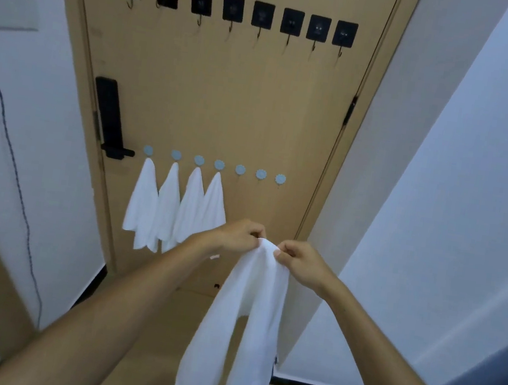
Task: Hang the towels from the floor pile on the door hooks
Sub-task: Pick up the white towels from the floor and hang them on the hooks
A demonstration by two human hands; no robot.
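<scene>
Two bare forearms are seen, reaching in from the lower edge of the head view. No sleeves are visible on either arm up to the frame's edge. The left hand (240, 234) and the right hand (299, 264) are uncovered. The wrists are seen plainly, with the skin uninterrupted from forearm to knuckles. The fingernails appear short and unpainted where they can be made out at the fingertips.
</scene>
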